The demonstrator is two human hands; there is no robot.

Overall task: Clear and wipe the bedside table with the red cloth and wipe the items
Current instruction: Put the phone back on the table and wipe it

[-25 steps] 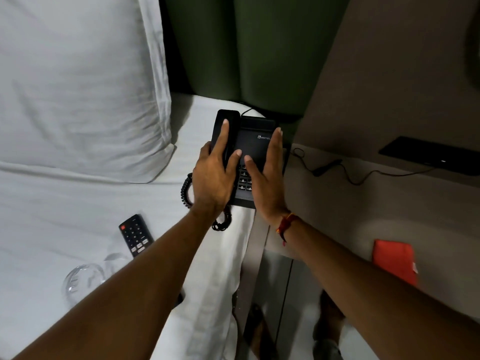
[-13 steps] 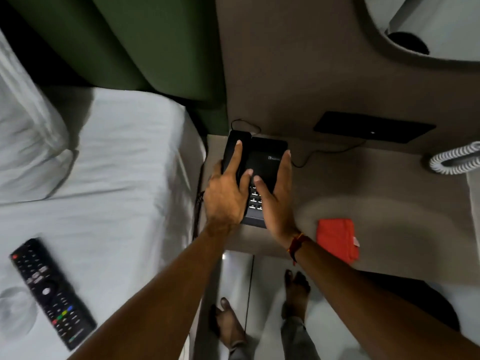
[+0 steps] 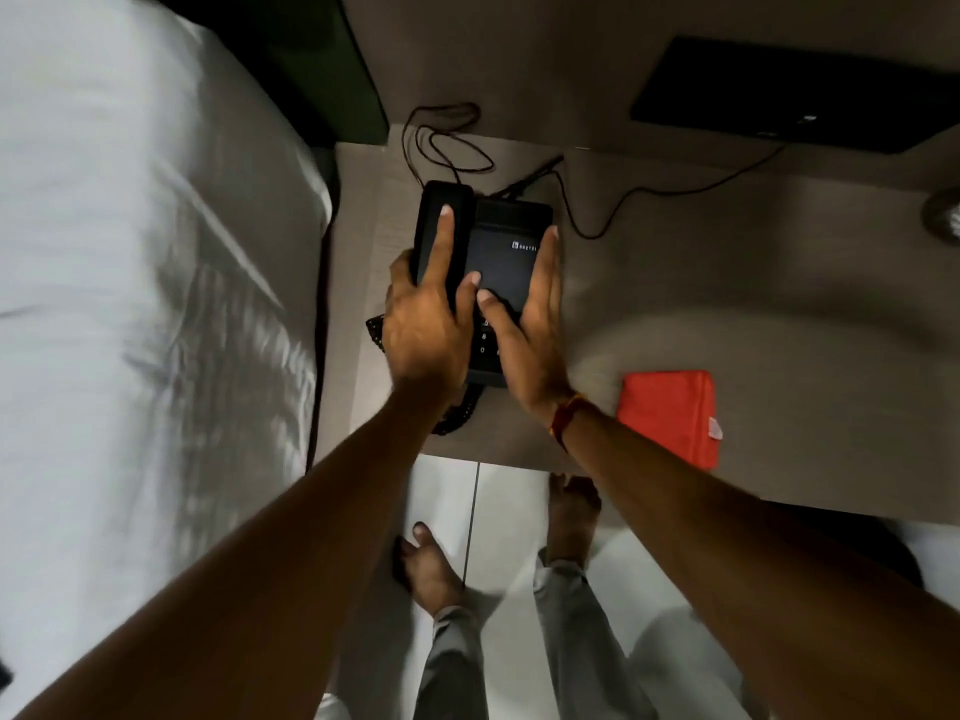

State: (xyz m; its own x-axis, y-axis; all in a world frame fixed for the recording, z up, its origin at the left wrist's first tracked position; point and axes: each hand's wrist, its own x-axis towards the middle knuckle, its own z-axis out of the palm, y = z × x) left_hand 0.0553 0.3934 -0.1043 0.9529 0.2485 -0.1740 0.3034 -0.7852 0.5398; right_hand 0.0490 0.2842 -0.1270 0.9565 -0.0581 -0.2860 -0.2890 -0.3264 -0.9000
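A black desk telephone (image 3: 501, 262) sits at the left end of the grey-brown bedside table (image 3: 727, 283). My left hand (image 3: 423, 324) grips its left side, with the index finger stretched along the handset. On the other side, my right hand (image 3: 524, 335) holds the right edge, thumb resting on the phone's face. The folded red cloth (image 3: 670, 415) lies flat on the table near its front edge, just right of my right wrist. The phone's coiled cord (image 3: 457, 413) shows below my left hand.
The white bed (image 3: 145, 304) runs along the left, close to the table. Thin black cables (image 3: 613, 200) trail behind the phone toward a flat black panel (image 3: 795, 96) on the wall. A round metal object (image 3: 943, 215) sits at the far right. My bare feet stand on the tiled floor (image 3: 498, 511).
Both hands have carried the telephone from the bed over to the left end of the bedside table. The remote and the glass on the bed have dropped out of view.
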